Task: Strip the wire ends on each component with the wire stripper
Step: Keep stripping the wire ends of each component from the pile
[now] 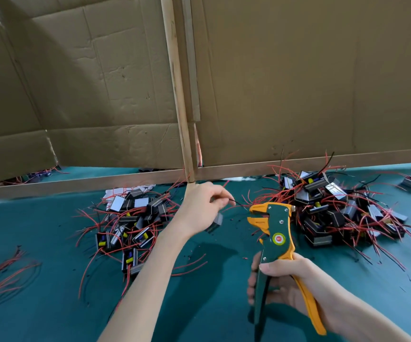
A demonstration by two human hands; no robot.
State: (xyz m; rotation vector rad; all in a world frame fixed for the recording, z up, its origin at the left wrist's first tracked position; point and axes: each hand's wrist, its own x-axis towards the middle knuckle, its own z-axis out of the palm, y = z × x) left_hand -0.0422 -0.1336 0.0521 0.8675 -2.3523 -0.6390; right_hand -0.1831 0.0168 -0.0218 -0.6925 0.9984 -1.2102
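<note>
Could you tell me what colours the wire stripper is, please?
The wire stripper is dark green and orange-yellow; head view.

Head-worn wide view, forward and down, close over table (51,317), edges seemingly bowed

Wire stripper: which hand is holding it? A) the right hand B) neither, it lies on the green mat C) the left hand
A: the right hand grips the handles of the wire stripper, while the left hand pinches a black wire that leads toward the tool's head.
</note>
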